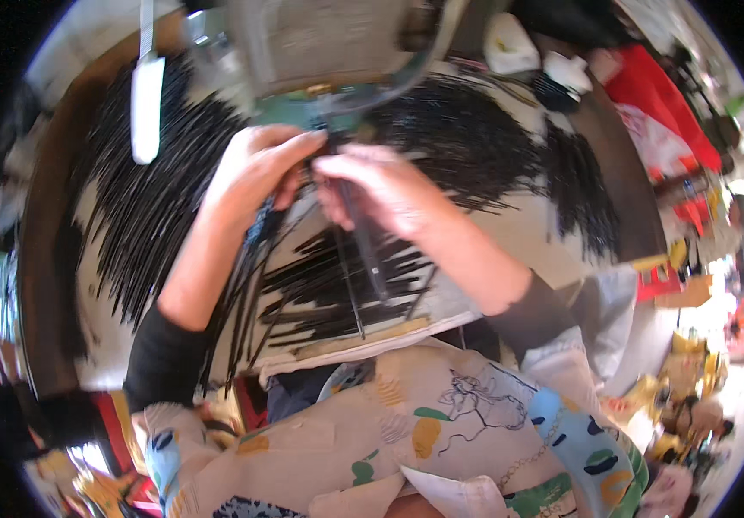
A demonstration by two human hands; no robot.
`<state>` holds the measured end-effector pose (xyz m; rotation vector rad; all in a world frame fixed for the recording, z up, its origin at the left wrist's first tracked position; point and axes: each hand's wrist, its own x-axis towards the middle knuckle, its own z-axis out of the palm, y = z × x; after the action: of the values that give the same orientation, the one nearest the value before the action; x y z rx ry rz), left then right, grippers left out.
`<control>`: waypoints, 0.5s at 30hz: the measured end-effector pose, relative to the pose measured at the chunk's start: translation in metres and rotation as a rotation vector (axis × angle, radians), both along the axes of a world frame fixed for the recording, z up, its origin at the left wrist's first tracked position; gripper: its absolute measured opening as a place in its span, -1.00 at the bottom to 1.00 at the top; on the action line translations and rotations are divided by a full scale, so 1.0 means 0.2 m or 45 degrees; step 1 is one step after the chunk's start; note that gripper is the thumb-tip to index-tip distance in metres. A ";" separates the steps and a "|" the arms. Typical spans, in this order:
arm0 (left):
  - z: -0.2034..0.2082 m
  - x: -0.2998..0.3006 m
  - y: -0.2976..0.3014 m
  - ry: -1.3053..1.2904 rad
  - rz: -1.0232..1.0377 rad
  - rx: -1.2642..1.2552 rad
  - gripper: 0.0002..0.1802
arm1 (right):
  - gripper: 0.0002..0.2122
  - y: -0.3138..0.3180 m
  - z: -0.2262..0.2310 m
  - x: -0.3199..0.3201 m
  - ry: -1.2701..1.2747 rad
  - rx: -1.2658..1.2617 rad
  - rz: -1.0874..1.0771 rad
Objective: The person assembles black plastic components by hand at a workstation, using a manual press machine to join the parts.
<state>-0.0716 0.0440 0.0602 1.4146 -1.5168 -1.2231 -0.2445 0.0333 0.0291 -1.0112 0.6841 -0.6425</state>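
Both of my hands meet in front of a machine's green base (275, 112). My left hand (261, 164) is closed, thumb and forefinger pinched around the end of thin black strips (255, 229) that hang down beneath it. Close by on the right, my right hand (381, 192) curls its fingers around a black strip (365, 250), wider than the others and slanting toward my lap. A thin dark strand (348, 285) also trails down there. Motion blurs the fingertips, and the exact point where the strips meet the machine is hidden.
Large heaps of black strips lie left (156, 190) and right (458, 138), with a smaller bundle (579, 190) farther right. More strips (329, 285) lie near my lap. A grey machine body (329, 43) stands ahead. A lit white lamp (146, 112) hangs upper left. Red bags (665, 95) sit at right.
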 end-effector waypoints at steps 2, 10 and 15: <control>-0.01 0.01 0.00 0.020 0.026 0.035 -0.62 | -0.79 0.02 0.03 -0.01 -0.073 0.071 0.052; -0.06 -0.01 -0.02 0.170 0.010 0.051 -0.63 | -0.75 0.07 0.03 -0.33 -0.021 0.051 0.132; -0.08 0.01 -0.02 0.150 -0.044 0.068 -0.65 | -0.75 0.08 0.20 -0.76 0.479 -0.266 -0.221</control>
<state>-0.0698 0.0404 0.0451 1.3309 -1.4429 -1.3532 -0.3966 0.0487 0.0695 -1.2928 1.0595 -0.6916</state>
